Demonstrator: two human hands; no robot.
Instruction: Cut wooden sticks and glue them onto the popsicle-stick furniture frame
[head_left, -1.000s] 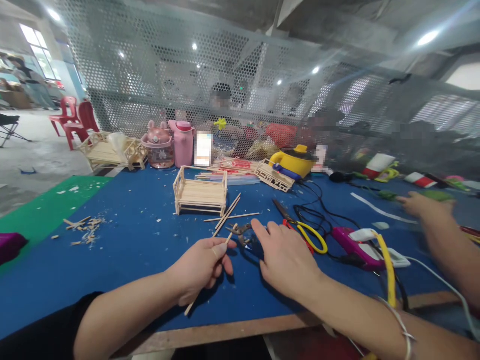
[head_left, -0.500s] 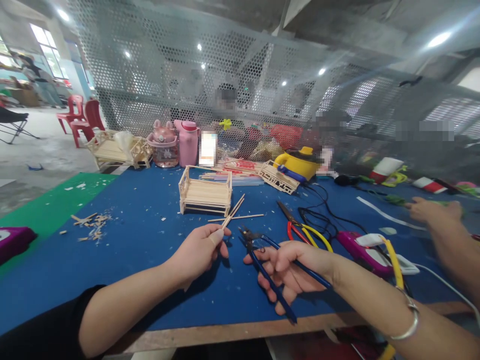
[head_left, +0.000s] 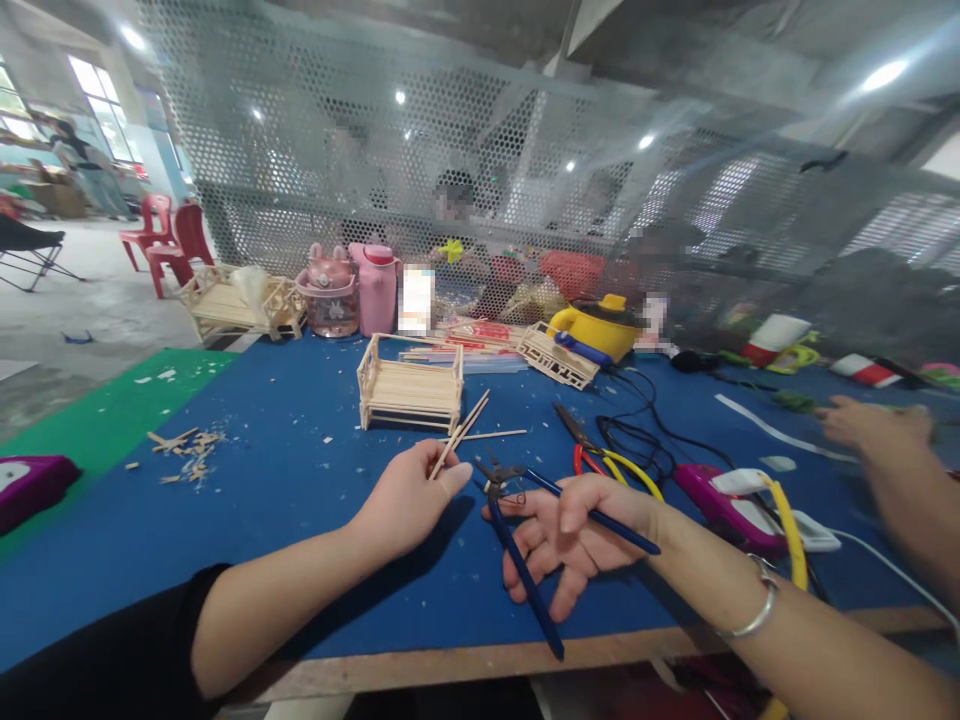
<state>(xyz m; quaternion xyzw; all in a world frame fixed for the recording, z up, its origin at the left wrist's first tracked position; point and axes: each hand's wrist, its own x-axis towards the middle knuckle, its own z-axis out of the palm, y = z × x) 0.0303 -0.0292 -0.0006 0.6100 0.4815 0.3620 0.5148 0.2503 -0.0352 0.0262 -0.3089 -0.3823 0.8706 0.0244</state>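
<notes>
Thin wooden sticks [head_left: 469, 420] are pinched in my left hand [head_left: 409, 500], their far ends pointing up and right. My right hand [head_left: 574, 540], palm up, holds blue-handled cutters [head_left: 525, 570] with the handles spread apart; the cutter jaws lie just right of my left fingertips. Beyond my left hand stands a small bench-like frame of wooden sticks [head_left: 411, 390]. One loose stick [head_left: 499, 434] lies flat on the blue table, partly behind the held sticks. Scissors with red and yellow handles [head_left: 589, 440] rest past my right hand.
Wood scraps [head_left: 191, 455] lie at left. Along the back are another stick model [head_left: 240, 300], a pink bottle [head_left: 376, 290], a slatted wooden piece [head_left: 556, 355] and a yellow pot [head_left: 611, 330]. Black cords and a purple device [head_left: 720, 505] sit at right, near another person's hand [head_left: 874, 425].
My left fingers have shifted on the sticks, the thumb now pointing right. The cutters have tilted, with the lower handle moving left. My right wrist has moved slightly left.
</notes>
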